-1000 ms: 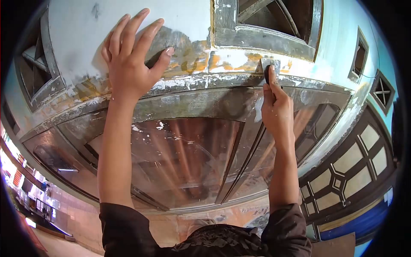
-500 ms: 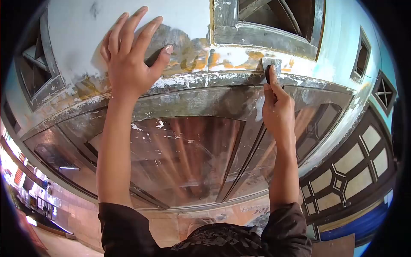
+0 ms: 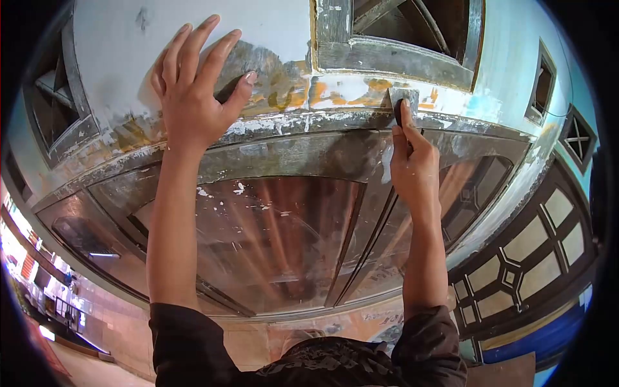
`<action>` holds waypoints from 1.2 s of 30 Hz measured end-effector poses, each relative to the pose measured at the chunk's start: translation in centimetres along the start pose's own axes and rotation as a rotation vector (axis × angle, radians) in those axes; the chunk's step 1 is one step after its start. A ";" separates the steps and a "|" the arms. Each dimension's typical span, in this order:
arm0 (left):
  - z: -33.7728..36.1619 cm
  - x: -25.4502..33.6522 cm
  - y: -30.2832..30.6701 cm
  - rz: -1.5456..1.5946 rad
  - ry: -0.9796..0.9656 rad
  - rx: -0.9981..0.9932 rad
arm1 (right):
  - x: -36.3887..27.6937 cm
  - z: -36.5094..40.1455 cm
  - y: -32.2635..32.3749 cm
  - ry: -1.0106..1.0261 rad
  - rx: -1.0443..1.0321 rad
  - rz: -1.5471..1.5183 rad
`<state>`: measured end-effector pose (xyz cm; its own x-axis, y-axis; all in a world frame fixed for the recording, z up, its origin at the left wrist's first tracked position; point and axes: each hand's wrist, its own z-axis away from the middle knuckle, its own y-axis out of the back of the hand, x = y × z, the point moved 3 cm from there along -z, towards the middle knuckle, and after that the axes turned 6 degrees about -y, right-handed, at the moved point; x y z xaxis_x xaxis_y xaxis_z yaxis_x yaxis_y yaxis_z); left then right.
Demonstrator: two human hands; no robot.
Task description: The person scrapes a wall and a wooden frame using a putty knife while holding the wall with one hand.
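Scraper: A small scraper point(image 3: 403, 98) with a flat metal blade is held up high. Its blade is pressed on the patchy strip of wall point(image 3: 348, 90), just above the grey ledge point(image 3: 303, 122) and under the corner of the window frame point(image 3: 400, 61).
Right hand: The right hand point(image 3: 412, 161) is wrapped tight around the dark handle, and one finger is laid along it toward the blade.
Change: Compared with the pictures from a moment ago, the blade and the right hand are now a little more to the left. The move is very small.
Meaning: Short strokes along one spot are likely being made. The orange and white marks on the strip look much the same as before, so very little old paint seems to have been taken off in this time.
Left hand: The left hand point(image 3: 193, 90) is laid flat on the white wall point(image 3: 122, 51) with its fingers spread wide. Nothing can be seen held in it, and it has hardly moved.
Hands: They are kept well apart, both raised above the head.
Around: A shiny door panel point(image 3: 271, 238) with paint specks is seen below the ledge. Dark sleeves point(image 3: 193, 342) are seen at the bottom.
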<state>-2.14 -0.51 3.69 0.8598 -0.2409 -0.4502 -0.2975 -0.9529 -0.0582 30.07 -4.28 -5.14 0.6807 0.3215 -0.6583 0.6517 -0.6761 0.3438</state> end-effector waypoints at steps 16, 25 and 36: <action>0.2 0.0 0.3 0.011 0.008 -0.039 | -0.2 0.2 -0.2 0.021 0.007 -0.058; 0.1 0.1 0.2 0.006 0.013 -0.006 | 0.0 0.1 -0.3 0.017 -0.013 -0.057; 0.3 0.0 0.2 0.013 0.002 -0.030 | 0.0 -0.6 -0.2 0.050 0.000 -0.049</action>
<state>-2.33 -0.61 3.44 0.8570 -0.2533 -0.4487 -0.2955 -0.9550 -0.0254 30.18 -3.70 -4.82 0.6636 0.3873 -0.6400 0.6849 -0.6588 0.3113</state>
